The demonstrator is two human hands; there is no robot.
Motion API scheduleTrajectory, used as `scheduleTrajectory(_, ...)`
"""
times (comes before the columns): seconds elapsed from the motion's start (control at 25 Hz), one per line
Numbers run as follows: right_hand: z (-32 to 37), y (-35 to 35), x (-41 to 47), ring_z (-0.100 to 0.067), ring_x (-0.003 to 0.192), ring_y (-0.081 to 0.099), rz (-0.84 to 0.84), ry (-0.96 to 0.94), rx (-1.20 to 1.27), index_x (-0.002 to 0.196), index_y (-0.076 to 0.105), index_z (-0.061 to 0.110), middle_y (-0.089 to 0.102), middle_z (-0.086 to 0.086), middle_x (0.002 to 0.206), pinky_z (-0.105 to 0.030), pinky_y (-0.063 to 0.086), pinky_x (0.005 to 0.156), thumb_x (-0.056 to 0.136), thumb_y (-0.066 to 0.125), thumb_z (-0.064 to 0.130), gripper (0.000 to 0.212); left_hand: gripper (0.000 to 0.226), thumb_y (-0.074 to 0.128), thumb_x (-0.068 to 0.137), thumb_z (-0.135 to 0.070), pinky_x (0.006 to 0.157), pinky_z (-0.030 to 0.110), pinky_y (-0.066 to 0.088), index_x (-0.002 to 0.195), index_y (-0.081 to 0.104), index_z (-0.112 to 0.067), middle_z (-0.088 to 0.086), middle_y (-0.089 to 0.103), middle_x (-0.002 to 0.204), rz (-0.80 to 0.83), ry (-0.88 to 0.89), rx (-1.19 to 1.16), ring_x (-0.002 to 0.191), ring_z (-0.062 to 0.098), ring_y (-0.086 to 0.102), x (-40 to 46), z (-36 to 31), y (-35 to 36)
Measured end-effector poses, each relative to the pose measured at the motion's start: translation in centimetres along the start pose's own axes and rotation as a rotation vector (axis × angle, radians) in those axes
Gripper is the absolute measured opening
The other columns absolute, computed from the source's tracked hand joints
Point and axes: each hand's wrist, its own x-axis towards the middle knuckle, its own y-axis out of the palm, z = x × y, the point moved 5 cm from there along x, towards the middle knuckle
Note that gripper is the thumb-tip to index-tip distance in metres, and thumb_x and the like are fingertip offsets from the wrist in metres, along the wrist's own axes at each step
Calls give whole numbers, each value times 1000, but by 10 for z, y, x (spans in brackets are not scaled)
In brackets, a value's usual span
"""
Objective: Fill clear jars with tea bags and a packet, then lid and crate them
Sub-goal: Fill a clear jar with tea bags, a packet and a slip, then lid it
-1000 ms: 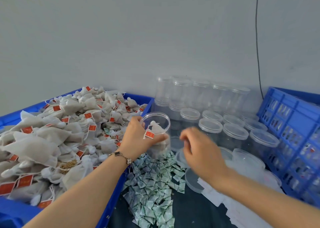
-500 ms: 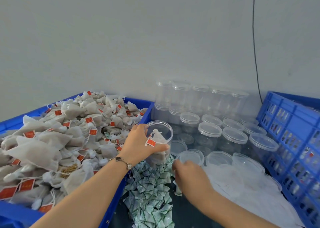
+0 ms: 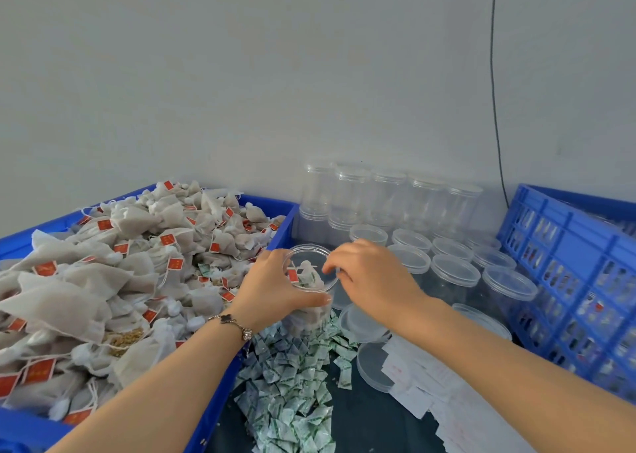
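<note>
Two hands at upright jar (image 3: 311, 280); mouth faces up.

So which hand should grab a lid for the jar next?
The right hand: it hovers over the jar mouth, nearer the loose lids. The left hand is busy gripping the jar.

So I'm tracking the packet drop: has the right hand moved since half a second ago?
Yes. The right hand rose from the packet pile to the jar mouth.
</note>
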Motion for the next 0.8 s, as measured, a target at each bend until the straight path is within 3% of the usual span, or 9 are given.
scheduleTrajectory(0.16, -20, -29, -39, -16, 106, 55, 25, 71, 74, 107, 68, 19, 65, 4, 112, -34, 43, 91, 91, 52, 10, 25, 60, 84, 53, -54, 58, 5, 40, 97, 47, -68, -32, 57, 93, -5, 275, 15, 86, -16, 51, -21, -55, -4)
scheduleTrajectory(0.24, -33, -45, -55, -18, 103, 57, 49, 119, 68, 107, 69, 18, 66, 1, 110, -35, 44, 88, 90, 52, 10, 25, 55, 82, 57, -55, 63, 9, 42, 104, 54, -62, -27, 62, 91, 82, 330, 53, 87, -7, 55, -29, -80, 3)
scheduleTrajectory(0.32, -50, -56, -80, -19, 100, 58, 26, 171, 48, 104, 70, 18, 67, 1, 106, -36, 46, 86, 89, 51, 9, 25, 49, 78, 55, -63, 69, 16, 43, 99, 59, -52, -22, 63, 90, 156, 308, 66, 89, -1, 56, -38, -95, 16)
scheduleTrajectory(0.4, -69, -55, -112, -20, 100, 60, 72, 249, 26, 104, 69, 20, 68, 1, 107, -36, 48, 85, 90, 50, 12, 25, 57, 78, 52, -66, 74, 23, 46, 101, 61, -44, -17, 64, 94, 192, 246, 68, 94, 2, 56, -53, -100, 32)
scheduleTrajectory(0.48, -86, -38, -149, -22, 101, 60, 222, 356, 3, 107, 67, 22, 67, -1, 109, -36, 49, 85, 91, 49, 16, 25, 60, 82, 51, -63, 74, 25, 49, 101, 64, -35, -11, 65, 95, 211, 185, 40, 92, 6, 60, -74, -105, 51)
scheduleTrajectory(0.56, -97, -13, -185, -22, 104, 57, 389, 429, -40, 109, 65, 25, 64, 0, 113, -35, 48, 86, 92, 48, 19, 25, 53, 84, 51, -57, 63, 16, 47, 92, 66, -27, -6, 67, 85, 225, 151, -33, 79, 5, 62, -92, -108, 71)
scheduleTrajectory(0.68, -111, 7, -228, -22, 105, 57, 497, 506, -49, 112, 63, 23, 61, -1, 117, -30, 47, 83, 92, 46, 16, 28, 47, 86, 50, -55, 55, 8, 40, 79, 61, -28, -15, 62, 74, 241, 112, -41, 66, -7, 58, -108, -109, 95)
scheduleTrajectory(0.8, -113, 10, -253, -21, 102, 57, 465, 543, -63, 111, 61, 21, 60, -1, 116, -32, 48, 82, 91, 46, 15, 26, 55, 81, 48, -61, 65, 18, 46, 91, 64, -30, -16, 62, 86, 251, 52, -10, 79, -4, 59, -114, -106, 106)
